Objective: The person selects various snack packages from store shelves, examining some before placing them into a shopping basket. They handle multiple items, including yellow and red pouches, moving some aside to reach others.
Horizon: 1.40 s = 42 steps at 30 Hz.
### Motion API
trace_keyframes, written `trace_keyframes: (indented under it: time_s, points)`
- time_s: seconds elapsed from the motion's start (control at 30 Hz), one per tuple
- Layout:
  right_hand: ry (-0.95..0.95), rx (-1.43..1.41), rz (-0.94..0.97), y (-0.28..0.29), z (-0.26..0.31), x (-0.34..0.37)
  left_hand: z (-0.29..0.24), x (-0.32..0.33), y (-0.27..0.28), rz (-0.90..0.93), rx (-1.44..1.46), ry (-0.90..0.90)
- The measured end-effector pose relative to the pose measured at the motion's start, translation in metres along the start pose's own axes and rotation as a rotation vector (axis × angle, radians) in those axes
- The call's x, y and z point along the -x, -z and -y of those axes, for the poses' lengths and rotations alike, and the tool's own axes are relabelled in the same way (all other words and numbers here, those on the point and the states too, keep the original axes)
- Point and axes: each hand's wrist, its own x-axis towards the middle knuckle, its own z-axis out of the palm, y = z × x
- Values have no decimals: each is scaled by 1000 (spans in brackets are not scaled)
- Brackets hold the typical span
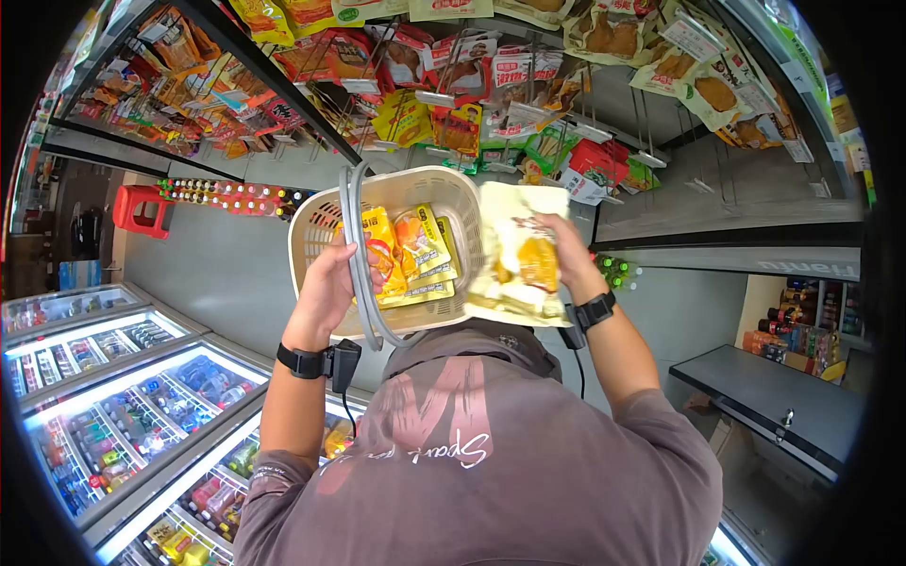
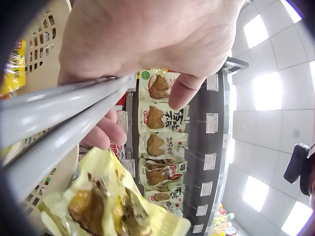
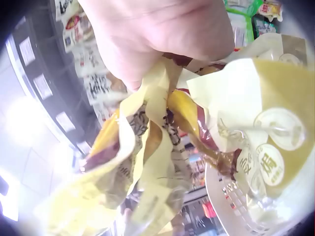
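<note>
My left hand [image 1: 326,288] grips the grey handles [image 1: 357,217] of a cream plastic shopping basket [image 1: 429,174]. Inside the basket lie several yellow snack packets [image 1: 422,247]. At the basket's right side, my right hand [image 1: 572,253] holds cream food packets [image 1: 519,250] by their edge, with golden-brown food showing through clear windows. The right wrist view shows more than one such packet [image 3: 162,132] hanging in a bunch, my thumb and fingers pinching them. In the left wrist view, my left hand [image 2: 147,44] is curled over the handles, its fingertips partly hidden behind them.
Racks of hanging snack packets [image 1: 462,66] stand ahead, with metal hooks and price tags sticking out. Lit chest coolers [image 1: 142,396] full of drinks run along the left. A grey counter [image 1: 755,387] stands at the right. Bottles [image 1: 236,198] and a red stool [image 1: 142,209] are on the floor.
</note>
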Motion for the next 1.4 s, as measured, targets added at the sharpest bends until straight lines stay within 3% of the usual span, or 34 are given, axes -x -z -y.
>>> trace_keyframes:
  time_s: [0.17,0.3,0.4,0.43,0.5,0.63,0.77,0.83,0.9,1.03,1.1,1.23,1.27,1.3,1.4]
  points:
    - [-13,183,59,-87,-20,-35,2,1,6,26,-19,20]
    - [-27,265,-98,-113,-77,-74,-3,6,12,66,2,19]
    - [-32,197,-215,-130,-116,-83,-6,9,19,114,25,19]
    - [-46,56,-163,-138,-126,-81,-6,11,20,133,47,15]
    - [-218,54,-156,-147,-140,-77,-6,12,24,155,81,9]
    - [-391,305,-150,-147,-148,-62,-9,14,39,169,103,-5]
    - [-350,375,-37,-145,-108,-24,-4,14,63,120,133,13]
    - [-204,348,43,-136,-64,-4,-1,13,69,117,136,29]
    - [-32,488,-17,-103,-35,-4,-2,12,74,84,160,-4]
    - [224,542,-471,5,3,-34,-5,15,77,10,159,15]
    - [352,515,-578,71,12,-72,-9,18,76,-42,142,-20]
    - [602,561,-587,176,34,-164,-20,36,74,-243,76,-53]
    - [715,634,-646,179,42,-182,-23,41,75,-263,69,-64]
    - [707,477,-514,186,54,-196,-26,46,73,-284,63,-74]
    - [749,310,-439,191,80,-250,-29,54,62,-380,39,-97]
